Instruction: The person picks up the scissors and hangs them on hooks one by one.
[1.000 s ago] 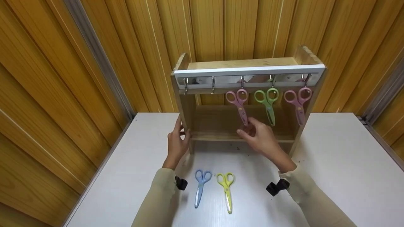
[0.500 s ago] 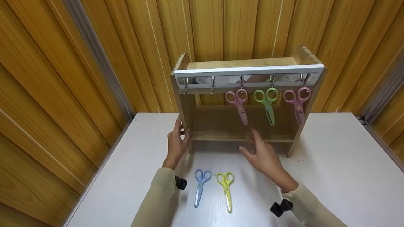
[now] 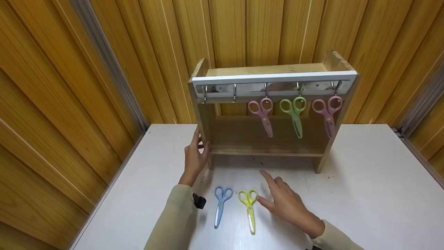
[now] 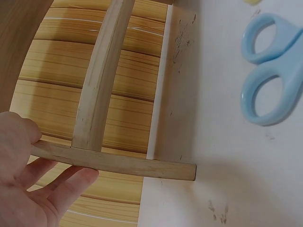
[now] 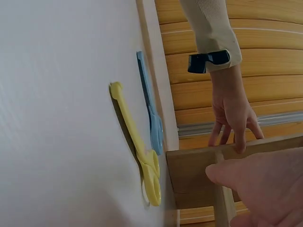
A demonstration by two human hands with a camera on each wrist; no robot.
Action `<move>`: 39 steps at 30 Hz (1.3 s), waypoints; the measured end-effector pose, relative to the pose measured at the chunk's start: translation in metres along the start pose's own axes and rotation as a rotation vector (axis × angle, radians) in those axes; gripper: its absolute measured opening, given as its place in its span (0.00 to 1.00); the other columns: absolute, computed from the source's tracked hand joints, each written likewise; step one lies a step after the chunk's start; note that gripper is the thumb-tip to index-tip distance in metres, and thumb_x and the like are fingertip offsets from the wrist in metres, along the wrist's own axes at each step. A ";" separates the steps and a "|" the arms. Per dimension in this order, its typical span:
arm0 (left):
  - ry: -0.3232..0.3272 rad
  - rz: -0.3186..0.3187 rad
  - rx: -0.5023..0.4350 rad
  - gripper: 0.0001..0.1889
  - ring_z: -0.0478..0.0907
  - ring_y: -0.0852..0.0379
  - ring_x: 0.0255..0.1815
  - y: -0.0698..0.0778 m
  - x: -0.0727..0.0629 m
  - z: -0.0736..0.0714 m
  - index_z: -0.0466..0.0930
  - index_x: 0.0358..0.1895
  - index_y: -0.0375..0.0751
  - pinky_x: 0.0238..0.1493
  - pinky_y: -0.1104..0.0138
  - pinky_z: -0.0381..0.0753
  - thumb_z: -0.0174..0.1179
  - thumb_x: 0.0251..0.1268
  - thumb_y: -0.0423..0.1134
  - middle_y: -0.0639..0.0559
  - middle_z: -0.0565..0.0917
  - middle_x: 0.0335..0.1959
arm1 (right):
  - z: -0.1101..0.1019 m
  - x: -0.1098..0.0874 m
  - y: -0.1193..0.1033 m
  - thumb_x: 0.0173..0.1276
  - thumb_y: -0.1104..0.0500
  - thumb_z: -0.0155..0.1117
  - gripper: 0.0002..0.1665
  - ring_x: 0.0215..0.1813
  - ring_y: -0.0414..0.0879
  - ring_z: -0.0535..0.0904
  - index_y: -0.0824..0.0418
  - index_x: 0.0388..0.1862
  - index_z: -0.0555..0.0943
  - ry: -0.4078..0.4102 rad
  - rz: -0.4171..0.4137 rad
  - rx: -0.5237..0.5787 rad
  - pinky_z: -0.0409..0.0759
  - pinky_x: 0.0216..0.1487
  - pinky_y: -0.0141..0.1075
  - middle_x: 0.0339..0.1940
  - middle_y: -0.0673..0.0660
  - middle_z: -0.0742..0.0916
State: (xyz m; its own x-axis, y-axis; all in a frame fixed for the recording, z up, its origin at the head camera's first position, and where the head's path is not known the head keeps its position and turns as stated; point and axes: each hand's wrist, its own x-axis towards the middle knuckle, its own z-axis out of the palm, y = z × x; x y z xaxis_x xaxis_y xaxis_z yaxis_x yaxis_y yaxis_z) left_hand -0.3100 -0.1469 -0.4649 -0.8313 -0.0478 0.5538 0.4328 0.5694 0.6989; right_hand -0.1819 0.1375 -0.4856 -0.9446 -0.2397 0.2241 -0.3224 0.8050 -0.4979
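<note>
My left hand (image 3: 196, 158) grips the left side panel of a small wooden rack (image 3: 267, 151). In the left wrist view its thumb and fingers (image 4: 81, 182) lie on opposite sides of that panel. My right hand (image 3: 286, 201) is over the table with fingers spread and nothing in it. Its thumb tip overlaps the handle of the yellow scissors (image 3: 249, 205) in the head view. Blue scissors (image 3: 220, 206) lie left of the yellow pair, both with handles toward the rack. Pink scissors (image 3: 264, 116), green scissors (image 3: 294, 114) and another pink pair (image 3: 327, 114) hang from the rack's hooks.
The two left hooks, a left one (image 3: 204, 93) and a right one (image 3: 235, 93), carry nothing. Wood-panelled walls (image 3: 263, 34) stand behind and beside the white table (image 3: 367, 194). A metal strip (image 3: 111, 62) runs up the left corner.
My right hand has let go of the middle pink scissors' tip and come down toward me, close to the yellow scissors. The left hand stays on the rack's side.
</note>
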 end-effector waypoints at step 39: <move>0.006 0.016 -0.002 0.40 0.87 0.43 0.51 -0.002 0.001 0.001 0.54 0.83 0.49 0.47 0.58 0.89 0.60 0.72 0.28 0.40 0.78 0.69 | 0.034 -0.025 -0.016 0.59 0.42 0.79 0.34 0.36 0.45 0.72 0.51 0.62 0.79 -0.231 -0.150 -0.096 0.71 0.24 0.39 0.39 0.52 0.77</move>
State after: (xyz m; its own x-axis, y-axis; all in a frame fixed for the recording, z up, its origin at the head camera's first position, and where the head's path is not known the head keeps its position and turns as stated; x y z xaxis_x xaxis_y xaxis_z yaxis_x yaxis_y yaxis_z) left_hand -0.3119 -0.1472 -0.4664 -0.8221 -0.0434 0.5676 0.4469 0.5685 0.6908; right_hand -0.1549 0.1127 -0.5118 -0.8791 -0.4686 0.0867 -0.4628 0.7961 -0.3900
